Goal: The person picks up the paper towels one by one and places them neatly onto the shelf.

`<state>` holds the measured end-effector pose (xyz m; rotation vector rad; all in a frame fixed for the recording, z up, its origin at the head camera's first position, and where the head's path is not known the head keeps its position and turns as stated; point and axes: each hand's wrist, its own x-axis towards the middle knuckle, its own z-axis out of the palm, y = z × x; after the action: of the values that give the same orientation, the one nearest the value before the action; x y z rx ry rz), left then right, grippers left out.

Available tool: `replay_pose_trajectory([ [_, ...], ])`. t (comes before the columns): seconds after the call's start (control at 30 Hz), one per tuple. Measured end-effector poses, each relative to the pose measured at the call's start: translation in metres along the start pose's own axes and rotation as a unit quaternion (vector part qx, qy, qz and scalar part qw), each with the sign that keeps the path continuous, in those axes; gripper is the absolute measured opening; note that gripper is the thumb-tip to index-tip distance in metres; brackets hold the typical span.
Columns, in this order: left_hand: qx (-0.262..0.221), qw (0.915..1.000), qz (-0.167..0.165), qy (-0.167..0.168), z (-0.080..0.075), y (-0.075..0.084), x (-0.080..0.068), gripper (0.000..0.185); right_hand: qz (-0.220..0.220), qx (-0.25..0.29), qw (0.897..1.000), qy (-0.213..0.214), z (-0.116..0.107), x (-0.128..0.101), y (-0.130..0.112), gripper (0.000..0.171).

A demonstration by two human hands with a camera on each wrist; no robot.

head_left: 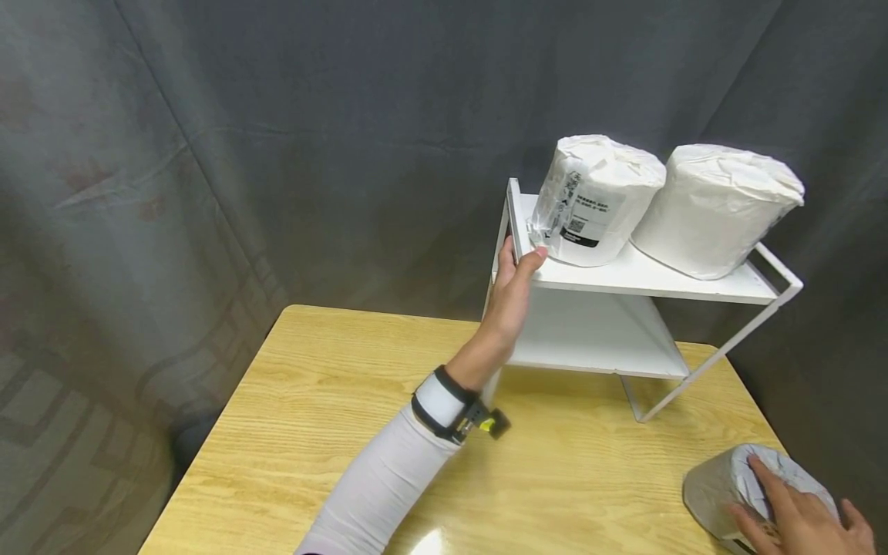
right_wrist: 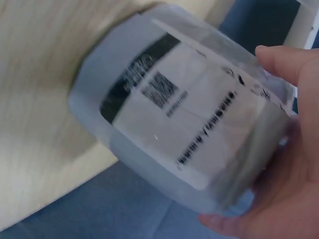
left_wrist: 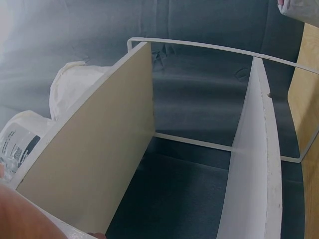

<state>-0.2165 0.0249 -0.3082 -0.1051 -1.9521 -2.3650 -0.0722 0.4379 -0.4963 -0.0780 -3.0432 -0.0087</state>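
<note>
My left hand (head_left: 509, 301) grips the left side rail of a white two-tier shelf rack (head_left: 694, 287), its thumb at the top board's front corner. Just by that thumb stands a wrapped paper roll (head_left: 600, 200) with a printed label, and a second wrapped roll (head_left: 718, 212) stands to its right on the top board. At the lower right, my right hand (head_left: 805, 520) holds a third wrapped roll (right_wrist: 164, 114) from above, thumb and fingers spread over its end. Its label and dark band show in the right wrist view.
The rack's lower board (left_wrist: 251, 164) is under the top one. Slanted white legs (head_left: 721, 358) reach down to the wooden table (head_left: 312, 401). Grey curtains (head_left: 347, 154) hang behind and beside the table.
</note>
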Motion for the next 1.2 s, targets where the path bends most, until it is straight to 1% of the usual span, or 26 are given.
replay_pose_trajectory([
  [0.07, 0.0, 1.0, 0.003, -0.002, 0.0, -0.0002, 0.0002, 0.085, 0.007, 0.001, 1.0, -0.023, 0.0018, 0.0, -0.0003, 0.098],
  [0.13, -0.003, 1.0, 0.008, -0.004, 0.0002, -0.0003, 0.0003, 0.082, 0.008, 0.004, 1.0, -0.028, 0.0023, -0.0002, -0.0015, 0.101],
  [0.2, -0.004, 0.9999, 0.01, -0.007, 0.0, -0.0004, 0.0005, 0.08, 0.005, 0.014, 1.0, -0.014, 0.002, -0.0008, -0.0034, 0.102],
  [0.4, -0.006, 1.0, 0.005, -0.004, -0.0014, -0.0008, 0.0001, 0.086, -0.013, 0.031, 0.999, 0.032, 0.002, -0.0028, -0.0078, 0.102],
  [0.5, -0.008, 0.9999, 0.006, -0.007, -0.0011, -0.0007, 0.0004, 0.085, -0.021, 0.04, 0.997, 0.056, 0.0037, -0.0027, -0.0074, 0.102],
  [0.67, -0.015, 0.9998, 0.011, -0.01, 0.0004, -0.0004, 0.0013, 0.082, -0.022, 0.043, 0.997, 0.067, 0.007, -0.0022, -0.0052, 0.104],
  [0.97, -0.013, 0.9998, 0.009, -0.007, 0.0, 0.0004, 0.001, 0.084, -0.017, 0.051, 0.997, 0.053, 0.0093, -0.0009, -0.0017, 0.103],
  [1.2, -0.019, 0.9997, 0.011, -0.009, 0.0003, 0.0005, 0.0014, 0.084, -0.015, 0.047, 0.998, 0.037, 0.0015, -0.002, -0.0058, 0.103],
])
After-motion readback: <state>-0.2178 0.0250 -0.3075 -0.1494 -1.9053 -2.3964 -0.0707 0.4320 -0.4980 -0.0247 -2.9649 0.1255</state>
